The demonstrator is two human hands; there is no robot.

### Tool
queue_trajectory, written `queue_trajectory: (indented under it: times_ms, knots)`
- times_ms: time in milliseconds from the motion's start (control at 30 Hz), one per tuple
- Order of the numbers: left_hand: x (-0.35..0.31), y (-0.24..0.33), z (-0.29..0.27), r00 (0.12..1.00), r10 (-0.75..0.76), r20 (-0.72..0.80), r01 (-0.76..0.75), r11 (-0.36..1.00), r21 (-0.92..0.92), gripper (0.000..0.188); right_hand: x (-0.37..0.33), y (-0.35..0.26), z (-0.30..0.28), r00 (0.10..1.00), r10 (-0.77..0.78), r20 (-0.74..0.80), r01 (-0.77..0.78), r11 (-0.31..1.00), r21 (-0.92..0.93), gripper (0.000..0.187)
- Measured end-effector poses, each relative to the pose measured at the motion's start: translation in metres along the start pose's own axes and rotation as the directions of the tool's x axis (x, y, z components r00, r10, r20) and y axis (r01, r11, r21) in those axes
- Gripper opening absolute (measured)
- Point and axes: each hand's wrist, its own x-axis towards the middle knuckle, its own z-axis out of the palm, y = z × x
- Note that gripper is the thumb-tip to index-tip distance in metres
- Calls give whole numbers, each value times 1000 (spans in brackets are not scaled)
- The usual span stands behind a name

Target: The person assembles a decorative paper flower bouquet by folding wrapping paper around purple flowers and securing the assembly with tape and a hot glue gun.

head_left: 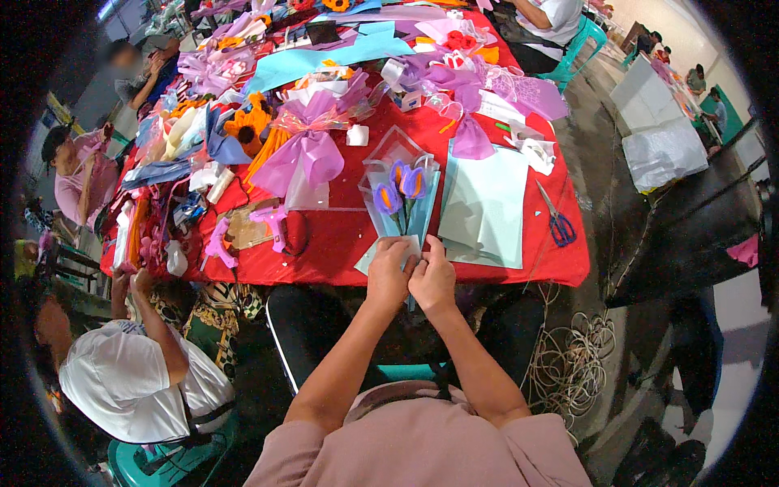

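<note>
Right in front of me, at the table's near edge, is a small bouquet of purple flowers with orange centres and dark green stems. Light blue paper and a sheer, white-edged sheet wrap round it. My left hand closes on the lower part of the wrap from the left. Against it, my right hand pinches the same gathered base from the right, thumbs close together. A small whitish piece shows by the left fingers. Just right of the bouquet lie pale green paper sheets.
Scissors with dark blue handles lie at the table's right. Two pink glue guns rest on the left near cardboard. Purple wrapped bouquets and orange flowers crowd the red-covered table. A person in white sits at left; coiled cable lies on the floor.
</note>
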Motion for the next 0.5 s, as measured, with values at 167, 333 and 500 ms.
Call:
queue_trajectory:
  times_ms: [167,333,500]
  knots:
    - [0,-2,0,1000,-10,11,10,1000,6,28,1,3,3,1000,-14,22,13,1000,19,49]
    - [-2,-3,1,1000,3,-18,-4,1000,-19,27,2,1,-1,998,1,66,-3,999,41,50]
    - [0,2,0,1000,-9,-3,9,1000,15,26,2,8,1,999,-31,12,31,999,44,51]
